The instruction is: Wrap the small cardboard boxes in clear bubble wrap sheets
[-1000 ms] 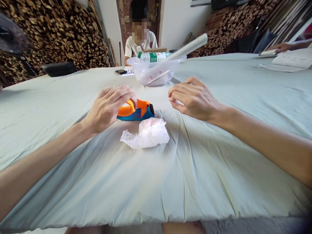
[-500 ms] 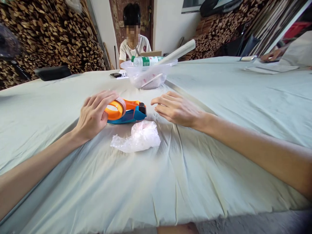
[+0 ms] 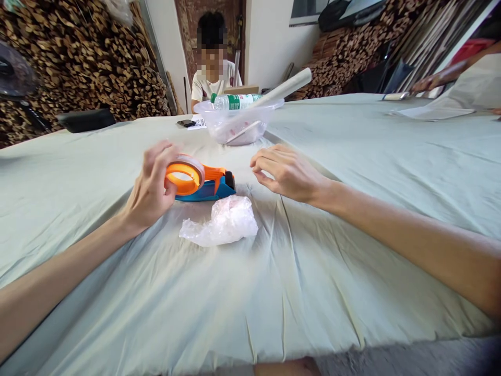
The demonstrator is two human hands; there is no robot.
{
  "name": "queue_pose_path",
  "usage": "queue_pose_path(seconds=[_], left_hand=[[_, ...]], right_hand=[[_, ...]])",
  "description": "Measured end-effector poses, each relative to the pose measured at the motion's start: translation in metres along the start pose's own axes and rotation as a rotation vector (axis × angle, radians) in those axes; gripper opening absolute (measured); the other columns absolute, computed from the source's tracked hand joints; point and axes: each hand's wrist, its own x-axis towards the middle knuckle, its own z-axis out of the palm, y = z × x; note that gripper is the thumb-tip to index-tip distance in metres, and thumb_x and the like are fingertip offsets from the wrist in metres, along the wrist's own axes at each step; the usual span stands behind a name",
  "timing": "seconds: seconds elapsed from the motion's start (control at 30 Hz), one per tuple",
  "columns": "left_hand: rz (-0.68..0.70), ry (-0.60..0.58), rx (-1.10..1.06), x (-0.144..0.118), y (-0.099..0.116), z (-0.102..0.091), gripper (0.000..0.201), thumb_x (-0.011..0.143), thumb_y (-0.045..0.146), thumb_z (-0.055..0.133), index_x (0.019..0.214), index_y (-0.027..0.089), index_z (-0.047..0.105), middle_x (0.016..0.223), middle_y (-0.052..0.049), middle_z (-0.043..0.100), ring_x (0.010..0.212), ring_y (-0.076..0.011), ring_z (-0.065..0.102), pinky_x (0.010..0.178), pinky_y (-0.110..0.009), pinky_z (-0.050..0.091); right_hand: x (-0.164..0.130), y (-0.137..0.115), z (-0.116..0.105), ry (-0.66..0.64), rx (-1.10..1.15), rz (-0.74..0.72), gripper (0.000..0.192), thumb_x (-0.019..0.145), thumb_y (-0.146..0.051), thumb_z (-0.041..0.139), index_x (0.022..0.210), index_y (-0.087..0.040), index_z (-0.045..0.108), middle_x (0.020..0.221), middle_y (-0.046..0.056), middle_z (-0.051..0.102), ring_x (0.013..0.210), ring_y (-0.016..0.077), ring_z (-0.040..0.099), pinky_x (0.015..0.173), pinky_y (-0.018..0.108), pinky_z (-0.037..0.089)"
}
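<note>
An orange and blue tape dispenser with a roll on it rests on the cloth-covered table, its dark cutting end to the right. My left hand is closed around the dispenser's left end, beside the orange hub; its fingers are slightly blurred. A short gap to the right of the cutter, my right hand hangs with thumb and fingertips drawn together. Whether clear tape is pinched there I cannot make out. A crumpled bundle of bubble wrap, with something pinkish inside, lies just in front of the dispenser.
Beyond my hands stands a clear plastic basin holding a green-labelled bottle and a long white roll. A phone and a black case lie farther left. A person sits opposite; another person's arm shows far right.
My right hand has shifted slightly right, away from the cutter, its fingers more drawn together. My left hand's fingers have curled and lifted a little at the dispenser, which stays nearly in place.
</note>
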Motion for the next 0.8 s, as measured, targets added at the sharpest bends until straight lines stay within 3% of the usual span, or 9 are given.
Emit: queue_pose_path(seconds=[0.13, 0.27, 0.4, 0.5, 0.63, 0.8], left_hand=[[-0.115, 0.077, -0.041, -0.002, -0.003, 0.004, 0.065, 0.093, 0.017, 0.067, 0.154, 0.032, 0.051, 0.152, -0.011, 0.060, 0.145, -0.0350, 0.063, 0.099, -0.047, 0.071], [-0.199, 0.119, -0.078, -0.003, -0.009, 0.009, 0.067, 0.092, 0.032, 0.080, 0.151, 0.030, 0.049, 0.147, -0.011, 0.059, 0.123, -0.0282, 0.071, 0.079, -0.038, 0.072], [-0.242, 0.146, -0.066, -0.002, -0.009, 0.010, 0.038, 0.095, 0.030, 0.076, 0.129, 0.027, 0.060, 0.126, -0.008, 0.065, 0.112, -0.0231, 0.072, 0.073, -0.031, 0.069], [-0.215, 0.156, -0.039, -0.001, -0.004, 0.006, 0.027, 0.094, 0.024, 0.072, 0.119, 0.027, 0.063, 0.121, -0.008, 0.065, 0.116, -0.0250, 0.071, 0.078, -0.034, 0.069], [-0.145, 0.153, 0.009, -0.001, 0.001, 0.000, 0.024, 0.098, 0.022, 0.067, 0.121, 0.028, 0.063, 0.125, -0.008, 0.066, 0.124, -0.0283, 0.069, 0.099, -0.045, 0.069], [-0.035, 0.081, 0.053, -0.004, 0.003, -0.001, 0.044, 0.103, 0.013, 0.055, 0.143, 0.030, 0.062, 0.131, -0.006, 0.068, 0.132, -0.0279, 0.070, 0.113, -0.052, 0.064]], right_hand=[[0.001, 0.001, -0.001, 0.027, 0.009, 0.027, 0.017, 0.110, -0.012, 0.055, 0.099, -0.018, 0.067, 0.105, 0.012, 0.080, 0.091, 0.0245, 0.072, 0.091, 0.041, 0.057], [-0.001, 0.002, 0.001, 0.062, 0.025, 0.043, 0.016, 0.109, -0.011, 0.056, 0.098, -0.020, 0.065, 0.109, 0.010, 0.081, 0.094, 0.0242, 0.075, 0.091, 0.041, 0.058], [-0.002, 0.005, 0.003, 0.111, 0.048, 0.070, 0.016, 0.106, -0.010, 0.060, 0.096, -0.023, 0.060, 0.106, 0.009, 0.081, 0.091, 0.0247, 0.077, 0.089, 0.043, 0.059], [-0.002, 0.007, 0.004, 0.131, 0.042, 0.066, 0.019, 0.105, -0.009, 0.061, 0.094, -0.024, 0.055, 0.103, 0.007, 0.081, 0.089, 0.0244, 0.077, 0.090, 0.044, 0.059], [-0.003, 0.009, 0.005, 0.133, 0.044, 0.089, 0.020, 0.104, -0.011, 0.062, 0.092, -0.024, 0.052, 0.103, 0.007, 0.082, 0.086, 0.0240, 0.077, 0.094, 0.047, 0.057], [-0.010, 0.017, 0.009, 0.092, 0.047, 0.123, 0.018, 0.101, -0.013, 0.062, 0.090, -0.024, 0.054, 0.108, 0.006, 0.083, 0.089, 0.0246, 0.078, 0.097, 0.050, 0.056]])
